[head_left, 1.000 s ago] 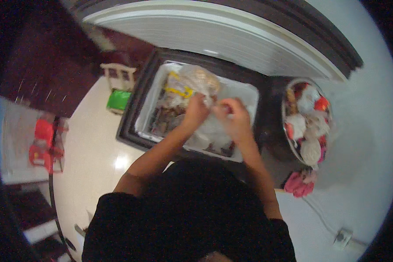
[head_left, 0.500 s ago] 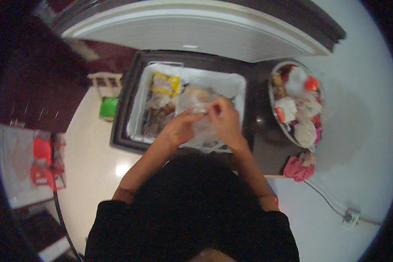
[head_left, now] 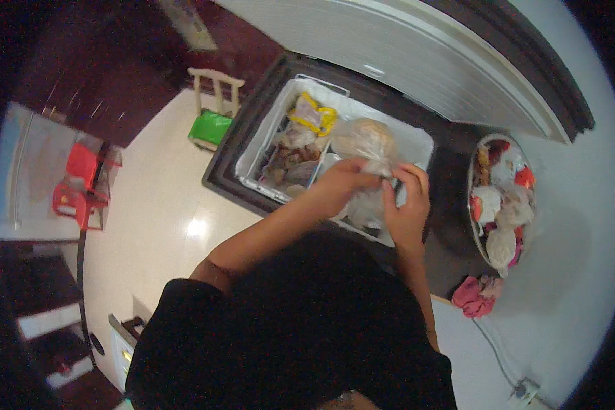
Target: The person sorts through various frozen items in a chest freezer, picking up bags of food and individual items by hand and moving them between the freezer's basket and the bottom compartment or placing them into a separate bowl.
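– Fingers of the right hand [head_left: 410, 205] have spread since the earlier frame, and the bag [head_left: 364, 140] shows rounder beyond them. Our view has swung too, so not every shift is the hands' doing.

– What could go wrong with it?

– Its neck looks thin and bunched. If the hold loosens, the plastic could slide from the fingertips and drop the load; if both hands pull against each other, it could tear.

– How is each hand set?

– Left hand [head_left: 342, 186]: thumb and fingers closed on that bunched neck. Right hand: half open, fingers arched, thumb apart from them, tips at the same neck. Whether it truly grips, I can't tell.

– And where exactly is the bag?

– Just past the fingertips, over the open freezer [head_left: 229, 160]. I can't see whether its underside rests on anything.

– What would it hit if it fell?

– Perhaps the packet [head_left: 313, 115] with yellow edges, which lies in the freezer's left part, near the bag but apart from it.

– Farther out?

– To the right, a basin [head_left: 470, 195], heaped full, its rim well apart from the bag. Behind the freezer, the lid [head_left: 403, 58] stands raised.
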The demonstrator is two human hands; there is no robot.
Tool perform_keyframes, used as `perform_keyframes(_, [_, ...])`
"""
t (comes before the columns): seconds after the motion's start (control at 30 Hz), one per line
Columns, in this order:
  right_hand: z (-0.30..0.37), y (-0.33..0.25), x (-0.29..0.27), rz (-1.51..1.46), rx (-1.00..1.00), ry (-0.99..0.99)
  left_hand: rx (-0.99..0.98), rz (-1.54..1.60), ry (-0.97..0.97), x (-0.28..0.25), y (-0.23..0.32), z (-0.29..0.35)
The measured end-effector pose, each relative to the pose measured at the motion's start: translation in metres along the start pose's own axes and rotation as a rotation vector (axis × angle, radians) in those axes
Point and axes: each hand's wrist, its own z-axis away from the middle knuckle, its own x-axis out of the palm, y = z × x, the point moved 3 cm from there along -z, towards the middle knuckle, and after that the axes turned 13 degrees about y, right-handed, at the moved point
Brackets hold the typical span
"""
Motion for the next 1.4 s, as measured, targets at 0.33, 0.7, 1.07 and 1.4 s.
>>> perform_keyframes(0.33, [0.039,0.031,-0.02,-0.064,0.152,-0.07,0.688,-0.749,0.196,0.024,-0.046,0.011])
perform_keyframes(0.7, [0.042,0.01,-0.061,-0.106,0.216,-0.164,1.263,-0.971,0.147,0.063,-0.049,0.027])
perform_keyframes(1.07, [0.012,0.074,-0.153,-0.333,0.624,0.208,1.034,-0.725,0.157,0.07,-0.04,0.036])
perform_keyframes(1.4, [-0.057,0.22,-0.357,0.228,0.42,0.978,0.729,-0.922,0.203,0.001,-0.086,0.025])
